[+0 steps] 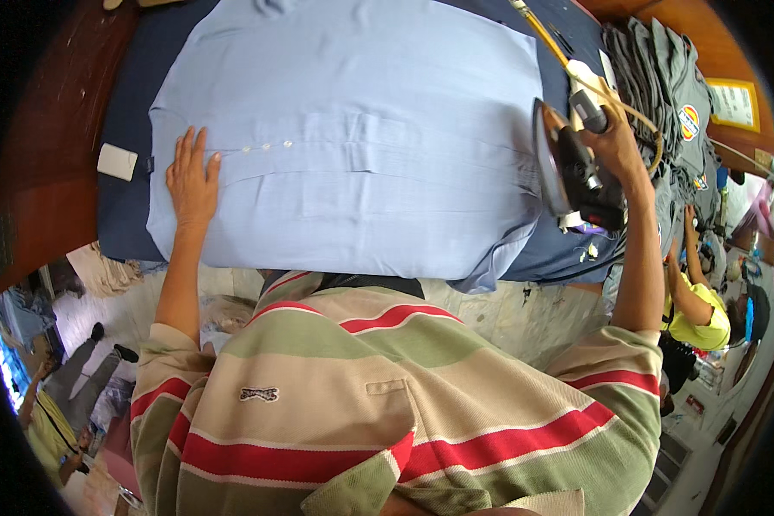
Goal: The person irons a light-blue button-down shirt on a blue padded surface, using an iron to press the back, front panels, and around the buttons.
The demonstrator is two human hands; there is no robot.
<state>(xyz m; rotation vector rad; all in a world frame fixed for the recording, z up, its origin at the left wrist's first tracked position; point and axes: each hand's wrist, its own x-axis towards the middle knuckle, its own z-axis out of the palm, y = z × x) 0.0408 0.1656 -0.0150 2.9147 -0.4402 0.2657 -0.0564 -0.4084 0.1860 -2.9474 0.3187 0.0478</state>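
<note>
A light blue garment point(318, 206) with small pale buttons down its middle lies spread over a dark blue padded table point(122, 211). My left hand point(193, 176) rests flat on its left part, fingers stretched out beside the buttons. My right hand point(615, 142) is wrapped round the handle of a clothes iron point(568, 163). The iron is at the garment's right edge, its metal soleplate turned toward the cloth and tilted; I cannot tell whether it touches. Some folds bunch at the garment's lower right corner.
A white flat piece point(117, 162) lies left of the garment. A tan cord point(632, 110) runs by the iron. Dark grey folded clothes point(662, 86) are stacked at the far right. One person in yellow point(701, 314) is at the right, another point(52, 421) at the lower left.
</note>
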